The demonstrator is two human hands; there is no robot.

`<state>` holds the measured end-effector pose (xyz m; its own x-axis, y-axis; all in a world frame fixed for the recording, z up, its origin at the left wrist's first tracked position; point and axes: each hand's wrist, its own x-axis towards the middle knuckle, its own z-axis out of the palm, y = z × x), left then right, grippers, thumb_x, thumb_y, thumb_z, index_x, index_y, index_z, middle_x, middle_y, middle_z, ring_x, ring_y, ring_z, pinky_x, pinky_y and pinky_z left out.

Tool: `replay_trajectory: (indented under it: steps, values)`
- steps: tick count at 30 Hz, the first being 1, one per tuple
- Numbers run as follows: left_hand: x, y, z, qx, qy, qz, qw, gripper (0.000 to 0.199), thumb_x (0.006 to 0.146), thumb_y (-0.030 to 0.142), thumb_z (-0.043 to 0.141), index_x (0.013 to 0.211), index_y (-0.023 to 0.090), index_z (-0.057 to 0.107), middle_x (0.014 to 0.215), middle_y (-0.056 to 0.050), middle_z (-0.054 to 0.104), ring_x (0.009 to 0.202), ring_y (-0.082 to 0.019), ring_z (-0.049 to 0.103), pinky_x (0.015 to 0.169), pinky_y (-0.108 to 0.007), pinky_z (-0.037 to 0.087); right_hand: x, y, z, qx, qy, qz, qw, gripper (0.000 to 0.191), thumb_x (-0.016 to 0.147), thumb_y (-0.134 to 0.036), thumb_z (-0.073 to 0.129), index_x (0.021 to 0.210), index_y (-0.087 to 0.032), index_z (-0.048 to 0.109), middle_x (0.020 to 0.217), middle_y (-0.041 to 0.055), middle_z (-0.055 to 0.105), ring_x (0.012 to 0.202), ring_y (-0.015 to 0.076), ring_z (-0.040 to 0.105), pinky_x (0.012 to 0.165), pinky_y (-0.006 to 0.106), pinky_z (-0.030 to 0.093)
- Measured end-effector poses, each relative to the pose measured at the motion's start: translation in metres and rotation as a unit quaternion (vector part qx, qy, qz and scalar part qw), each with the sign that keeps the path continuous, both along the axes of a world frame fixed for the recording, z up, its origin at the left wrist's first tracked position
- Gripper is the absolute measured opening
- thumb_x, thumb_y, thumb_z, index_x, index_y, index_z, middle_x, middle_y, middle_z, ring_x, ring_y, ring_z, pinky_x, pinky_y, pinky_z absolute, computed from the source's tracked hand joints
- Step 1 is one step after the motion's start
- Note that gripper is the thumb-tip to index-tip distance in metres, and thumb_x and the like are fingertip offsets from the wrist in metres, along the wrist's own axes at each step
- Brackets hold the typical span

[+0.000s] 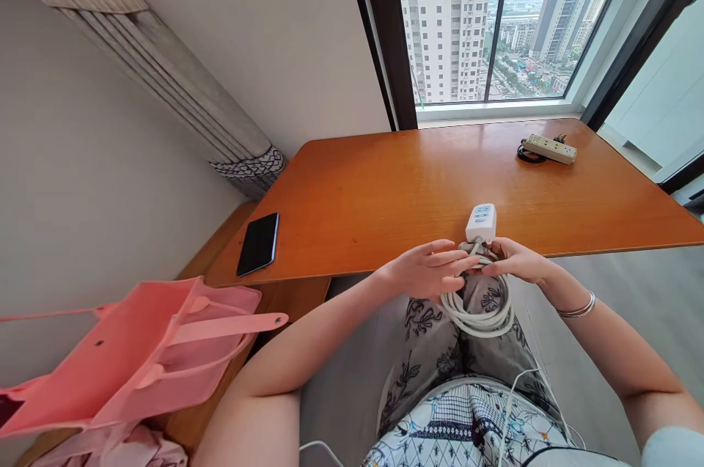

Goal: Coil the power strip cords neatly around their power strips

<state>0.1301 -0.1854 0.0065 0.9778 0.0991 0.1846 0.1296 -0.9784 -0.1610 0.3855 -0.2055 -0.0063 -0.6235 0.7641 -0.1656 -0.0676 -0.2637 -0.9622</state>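
Note:
A white power strip (481, 222) rests at the table's front edge, its cord wound into a coil (484, 320) that hangs over my lap. My right hand (514, 260) is closed on the top of the coiled cord, just below the strip. From the left, my left hand (434, 267) reaches to the coil with its fingers stretched out and apart, the fingertips at the cord's upper loops. Part of the coil's top is hidden behind the fingers.
On the wooden table (357, 196) lie a black phone (258, 244) at the left and a beige power strip (551, 149) with a black cord at the back right. An open pink bag (137, 357) stands at the lower left. Behind the table is a window.

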Motion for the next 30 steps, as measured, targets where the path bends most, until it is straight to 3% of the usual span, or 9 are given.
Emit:
replay_trajectory:
  steps: [5, 8, 10, 12, 14, 16, 20, 24, 30]
  values:
    - [-0.009, 0.016, 0.010, -0.108, 0.015, 0.042, 0.993, 0.048, 0.075, 0.033, 0.068, 0.122, 0.022, 0.067, 0.163, -0.012, 0.033, 0.147, -0.032, 0.034, 0.121, -0.048, 0.028, -0.011, 0.002, -0.007, 0.017, -0.026, -0.133, 0.991, 0.033, 0.063, -0.024, 0.082, 0.093, -0.014, 0.072, 0.091, 0.0059, 0.075, 0.082, 0.0189, 0.069, 0.077, 0.032, 0.056]
    - [-0.011, 0.022, 0.009, -0.230, -0.051, 0.031, 0.971, 0.041, 0.082, 0.033, 0.059, 0.121, 0.019, 0.066, 0.165, -0.017, 0.026, 0.148, -0.036, 0.032, 0.117, -0.052, 0.033, -0.018, 0.004, -0.012, 0.034, -0.004, -0.212, 0.977, 0.046, 0.060, -0.023, 0.083, 0.104, -0.016, 0.070, 0.103, 0.0066, 0.075, 0.092, 0.0225, 0.070, 0.084, 0.036, 0.056]
    - [-0.008, 0.023, 0.002, -0.334, -0.126, 0.068, 0.932, 0.027, 0.092, 0.035, 0.051, 0.106, 0.019, 0.067, 0.160, -0.017, 0.035, 0.146, -0.033, 0.038, 0.115, -0.050, 0.036, -0.022, 0.005, -0.015, 0.042, 0.010, -0.236, 0.971, 0.052, 0.060, -0.023, 0.083, 0.110, -0.017, 0.069, 0.110, 0.0066, 0.075, 0.103, 0.0248, 0.069, 0.094, 0.039, 0.053]
    - [-0.001, 0.025, -0.008, -0.430, -0.226, 0.141, 0.863, 0.024, 0.094, 0.039, 0.054, 0.104, 0.019, 0.062, 0.154, -0.018, 0.043, 0.138, -0.030, 0.049, 0.111, -0.047, 0.042, -0.026, 0.006, -0.018, 0.049, 0.023, -0.245, 0.968, 0.057, 0.061, -0.024, 0.083, 0.115, -0.018, 0.067, 0.115, 0.0066, 0.073, 0.110, 0.0254, 0.066, 0.103, 0.041, 0.049]
    - [0.011, 0.026, -0.018, -0.499, -0.310, 0.201, 0.784, 0.042, 0.086, 0.041, 0.068, 0.119, 0.019, 0.054, 0.152, -0.019, 0.043, 0.125, -0.028, 0.060, 0.104, -0.044, 0.049, -0.030, 0.008, -0.021, 0.056, 0.036, -0.249, 0.966, 0.059, 0.062, -0.024, 0.084, 0.118, -0.019, 0.065, 0.120, 0.0070, 0.072, 0.114, 0.0250, 0.065, 0.108, 0.042, 0.046]
    - [0.022, 0.029, -0.023, -0.540, -0.336, 0.213, 0.742, 0.058, 0.082, 0.039, 0.074, 0.131, 0.020, 0.048, 0.149, -0.019, 0.047, 0.111, -0.024, 0.068, 0.098, -0.041, 0.053, -0.032, 0.009, -0.025, 0.060, 0.037, -0.249, 0.966, 0.056, 0.064, -0.025, 0.084, 0.116, -0.019, 0.065, 0.120, 0.0076, 0.071, 0.114, 0.0246, 0.065, 0.108, 0.042, 0.046]
    - [0.037, 0.032, -0.023, -0.562, -0.350, 0.173, 0.729, 0.052, 0.080, 0.031, 0.075, 0.128, 0.018, 0.058, 0.125, -0.015, 0.067, 0.096, -0.022, 0.072, 0.087, -0.035, 0.057, -0.032, 0.011, -0.031, 0.057, 0.031, -0.263, 0.963, 0.055, 0.061, -0.023, 0.086, 0.111, -0.020, 0.063, 0.118, 0.0070, 0.070, 0.113, 0.0235, 0.064, 0.109, 0.043, 0.045]
    - [0.039, 0.032, -0.021, -0.605, -0.372, 0.152, 0.688, 0.054, 0.077, 0.033, 0.078, 0.125, 0.016, 0.060, 0.103, -0.010, 0.071, 0.077, -0.017, 0.071, 0.072, -0.029, 0.059, -0.035, 0.009, -0.030, 0.031, 0.061, -0.280, 0.958, 0.064, 0.057, -0.029, 0.091, 0.114, -0.021, 0.062, 0.120, 0.0062, 0.070, 0.113, 0.0230, 0.063, 0.108, 0.042, 0.046]
    - [0.040, 0.032, -0.021, -0.592, -0.390, 0.168, 0.685, 0.058, 0.070, 0.031, 0.084, 0.123, 0.018, 0.064, 0.117, -0.011, 0.063, 0.084, -0.016, 0.070, 0.077, -0.028, 0.059, -0.037, 0.023, -0.018, -0.051, 0.188, -0.368, 0.909, 0.055, 0.068, -0.058, 0.080, 0.106, -0.023, 0.063, 0.108, 0.0062, 0.073, 0.111, 0.0268, 0.065, 0.091, 0.040, 0.056]
